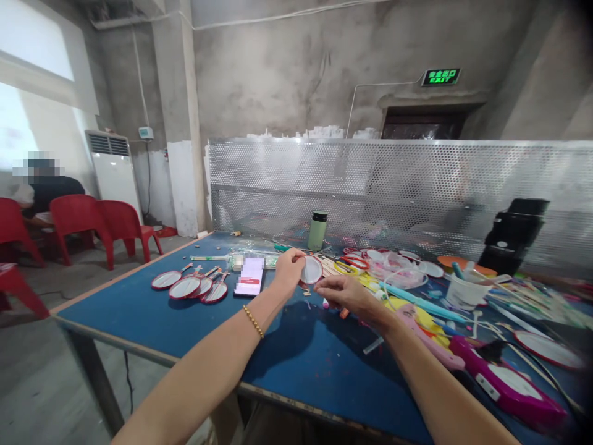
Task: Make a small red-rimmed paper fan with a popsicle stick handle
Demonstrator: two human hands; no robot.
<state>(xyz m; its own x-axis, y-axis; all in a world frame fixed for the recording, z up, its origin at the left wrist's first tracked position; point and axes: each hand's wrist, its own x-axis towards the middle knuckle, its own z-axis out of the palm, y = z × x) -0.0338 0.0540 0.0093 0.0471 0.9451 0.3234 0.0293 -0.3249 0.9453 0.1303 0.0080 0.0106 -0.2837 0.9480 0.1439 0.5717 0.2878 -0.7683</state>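
My left hand, with a gold bead bracelet on its wrist, is closed on a small round fan-like disc. The disc is pale with a red rim and is held up above the table. Just to its right is my right hand, thumb and fingertips drawn together near the disc's lower edge. Whatever those fingertips hold, if anything, is too small to make out. Several similar red-rimmed round fans with short handles lie on the blue table at the left. A phone with a lit screen lies beside them.
A green bottle stands behind my hands. Rightward are scissors with yellow handles, a white tub, a pink glue gun, a magenta power strip and scattered sticks. A perforated metal panel borders the far edge. Red chairs and a seated person are left.
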